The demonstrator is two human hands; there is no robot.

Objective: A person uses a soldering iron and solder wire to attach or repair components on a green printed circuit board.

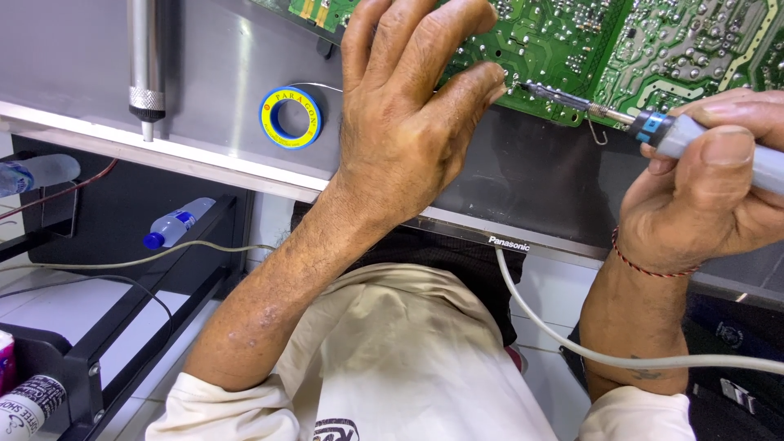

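A green circuit board (pixel 653 41) lies solder side up across the top right. My left hand (pixel 408 106) rests on its near edge, fingers pinched together at the spot where the iron's tip meets the board; whether it holds solder wire I cannot tell. My right hand (pixel 702 196) grips a grey soldering iron (pixel 653 126) with a blue collar. Its dark tip points left and touches the board's edge beside my left fingertips. A white cord (pixel 572 347) runs from the iron down across my lap.
A yellow and blue solder spool (pixel 291 117) sits on the grey metal panel (pixel 212 73), left of my left hand. A metal tool (pixel 146 65) hangs at top left. Plastic bottles (pixel 175 222) lie on the floor at left, beside a black frame (pixel 122 318).
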